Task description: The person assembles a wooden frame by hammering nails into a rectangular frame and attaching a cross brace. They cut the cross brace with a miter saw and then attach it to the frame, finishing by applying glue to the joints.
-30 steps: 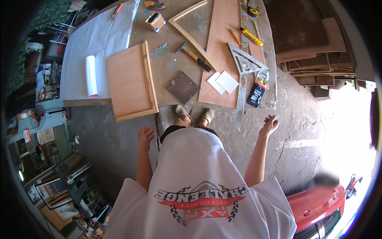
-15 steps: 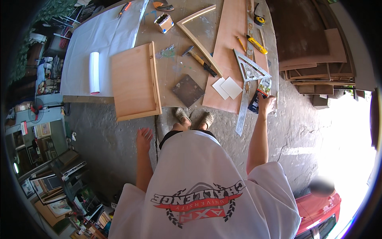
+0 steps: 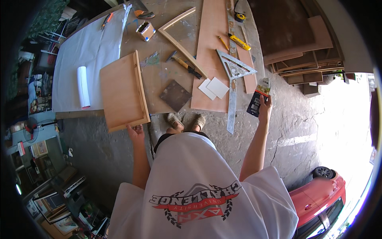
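My right hand (image 3: 265, 108) grips a flat black packet (image 3: 254, 104) with a clear, rounded top, holding it just past the table's right near corner. My left hand (image 3: 136, 132) has its fingers at the near edge of a shallow wood-framed plywood panel (image 3: 121, 89), whose near end overhangs the table. The fingers' underside grip is partly hidden. Between the hands lie a dark square plate (image 3: 175, 96), two white square tiles (image 3: 217, 87) and a hammer (image 3: 184, 65). A metal triangle square (image 3: 234, 67) and a long steel ruler (image 3: 231, 107) rest nearest the packet.
The work table (image 3: 159, 107) also bears a white paper roll (image 3: 83, 87), an L-shaped wooden strip (image 3: 179, 40), a small box (image 3: 145, 31), a yellow cutter (image 3: 239, 41), a pencil (image 3: 223, 42) and a tape measure (image 3: 240, 16). Boards (image 3: 306, 51) stack at right; a red car (image 3: 318, 199) stands behind.
My left hand has moved forward from beside my body to the panel's near edge. My right hand has lifted the packet off the table's right near corner. The view has shifted.
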The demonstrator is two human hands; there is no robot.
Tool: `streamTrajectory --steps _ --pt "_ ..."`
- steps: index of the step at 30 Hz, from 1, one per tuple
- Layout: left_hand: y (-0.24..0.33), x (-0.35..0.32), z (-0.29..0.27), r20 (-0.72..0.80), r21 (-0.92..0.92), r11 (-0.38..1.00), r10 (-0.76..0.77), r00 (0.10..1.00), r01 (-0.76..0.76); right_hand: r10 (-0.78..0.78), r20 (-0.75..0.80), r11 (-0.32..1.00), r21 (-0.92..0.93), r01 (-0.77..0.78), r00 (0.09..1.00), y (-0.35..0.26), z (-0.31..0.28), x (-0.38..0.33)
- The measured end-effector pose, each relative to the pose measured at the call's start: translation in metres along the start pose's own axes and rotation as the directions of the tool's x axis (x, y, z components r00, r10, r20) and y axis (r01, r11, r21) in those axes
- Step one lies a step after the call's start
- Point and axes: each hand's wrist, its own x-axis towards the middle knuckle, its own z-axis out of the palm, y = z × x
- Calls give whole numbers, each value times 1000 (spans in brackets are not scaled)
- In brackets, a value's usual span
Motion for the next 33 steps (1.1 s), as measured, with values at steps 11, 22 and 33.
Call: streamTrajectory --steps 11,22,33 --pt "53 -29 -47 430 97 966 175 886 -239 -216 160 809 582 85 963 -94 -33 -54" --pt "132 -136 40 355 575 730 183 917 -368 -175 354 933 359 39 919 -153 58 -76" --pt "13 -102 98 545 695 626 -138 827 -354 -121 475 988 139 61 872 -158 106 -125"
